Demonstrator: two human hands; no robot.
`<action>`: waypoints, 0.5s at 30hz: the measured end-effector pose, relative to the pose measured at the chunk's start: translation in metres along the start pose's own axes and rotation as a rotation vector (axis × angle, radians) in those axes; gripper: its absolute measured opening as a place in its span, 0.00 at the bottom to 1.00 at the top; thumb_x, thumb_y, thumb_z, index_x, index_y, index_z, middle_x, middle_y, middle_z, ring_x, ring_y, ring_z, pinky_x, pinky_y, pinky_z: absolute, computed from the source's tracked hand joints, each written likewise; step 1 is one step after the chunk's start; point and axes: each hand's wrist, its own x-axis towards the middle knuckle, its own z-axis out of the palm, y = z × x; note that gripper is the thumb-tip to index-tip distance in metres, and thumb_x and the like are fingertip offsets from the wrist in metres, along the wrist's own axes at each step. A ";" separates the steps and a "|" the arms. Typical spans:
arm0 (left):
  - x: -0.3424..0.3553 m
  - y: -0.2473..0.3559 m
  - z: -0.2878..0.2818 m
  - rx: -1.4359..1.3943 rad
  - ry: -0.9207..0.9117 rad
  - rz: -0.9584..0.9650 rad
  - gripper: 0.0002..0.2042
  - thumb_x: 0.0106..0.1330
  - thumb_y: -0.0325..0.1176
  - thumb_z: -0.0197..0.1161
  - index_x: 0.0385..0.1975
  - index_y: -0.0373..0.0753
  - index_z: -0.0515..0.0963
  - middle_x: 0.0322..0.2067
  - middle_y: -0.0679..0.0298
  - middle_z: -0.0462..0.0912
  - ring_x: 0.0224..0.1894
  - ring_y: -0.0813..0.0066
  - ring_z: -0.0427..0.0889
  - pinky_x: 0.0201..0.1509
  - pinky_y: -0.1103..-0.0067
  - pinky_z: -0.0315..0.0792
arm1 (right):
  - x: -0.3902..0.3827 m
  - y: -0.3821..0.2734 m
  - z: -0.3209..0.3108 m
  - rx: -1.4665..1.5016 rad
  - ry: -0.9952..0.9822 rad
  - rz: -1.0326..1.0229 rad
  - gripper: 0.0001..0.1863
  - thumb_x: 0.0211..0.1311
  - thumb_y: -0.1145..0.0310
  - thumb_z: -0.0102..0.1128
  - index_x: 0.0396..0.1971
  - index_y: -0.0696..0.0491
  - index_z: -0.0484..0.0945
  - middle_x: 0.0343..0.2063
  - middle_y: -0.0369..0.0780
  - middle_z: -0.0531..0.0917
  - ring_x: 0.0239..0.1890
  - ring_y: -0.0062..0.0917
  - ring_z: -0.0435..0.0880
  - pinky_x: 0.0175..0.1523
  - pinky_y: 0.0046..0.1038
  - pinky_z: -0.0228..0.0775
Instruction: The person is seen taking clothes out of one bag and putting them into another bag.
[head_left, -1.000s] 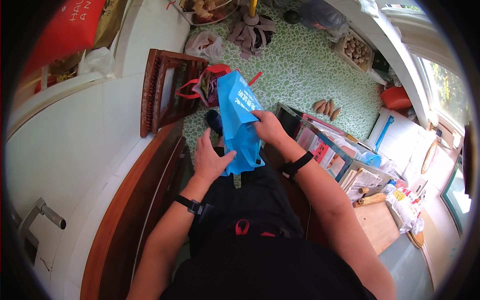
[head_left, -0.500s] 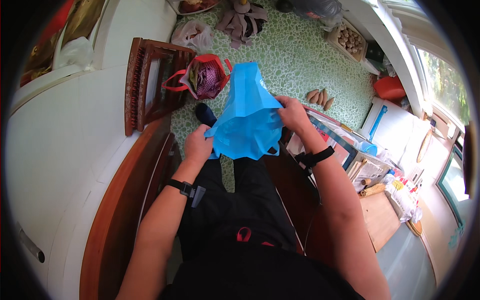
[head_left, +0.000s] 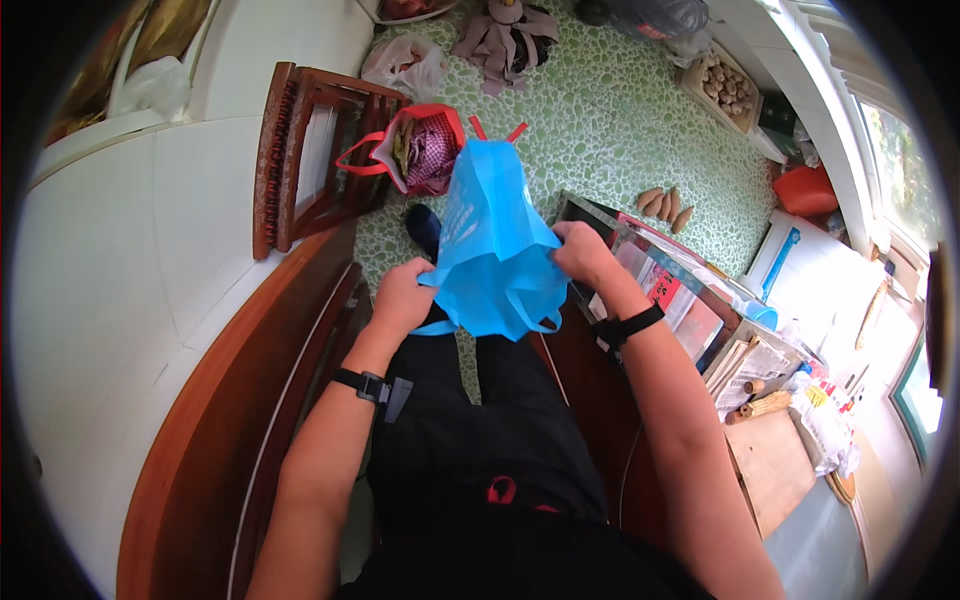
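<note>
The left grip (head_left: 403, 297) is clamped on one side of the mouth of a blue bag (head_left: 490, 215), the right grip (head_left: 583, 255) on the other; the bag hangs between them, mouth spread. Just beyond the left grip is a dark shoe (head_left: 423, 230); farther past it, a red bag (head_left: 458, 125) beside a wooden chair (head_left: 275, 160). Brown tubers (head_left: 665, 206) lie on the green floor (head_left: 600, 120) beyond the right grip. Well ahead of both grips is a mop head (head_left: 500, 45).
</note>
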 end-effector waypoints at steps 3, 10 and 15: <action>-0.015 0.006 0.008 -0.008 -0.027 0.039 0.11 0.62 0.35 0.68 0.39 0.34 0.84 0.35 0.49 0.87 0.39 0.50 0.86 0.43 0.65 0.77 | -0.012 -0.002 0.006 -0.067 -0.040 -0.011 0.19 0.51 0.72 0.57 0.43 0.58 0.86 0.39 0.56 0.86 0.45 0.50 0.86 0.52 0.43 0.78; -0.029 -0.026 0.020 0.030 0.136 -0.050 0.17 0.60 0.30 0.67 0.50 0.37 0.82 0.44 0.50 0.87 0.48 0.51 0.86 0.51 0.64 0.78 | -0.006 0.024 0.046 -0.137 0.008 -0.055 0.18 0.53 0.68 0.56 0.43 0.56 0.85 0.39 0.55 0.86 0.45 0.50 0.86 0.53 0.43 0.78; -0.006 -0.048 0.037 0.108 0.107 -0.167 0.18 0.60 0.33 0.69 0.51 0.40 0.82 0.47 0.53 0.88 0.50 0.52 0.86 0.51 0.64 0.78 | 0.030 0.048 0.090 -0.060 -0.030 0.011 0.23 0.53 0.67 0.57 0.50 0.55 0.84 0.41 0.54 0.87 0.46 0.48 0.86 0.55 0.41 0.78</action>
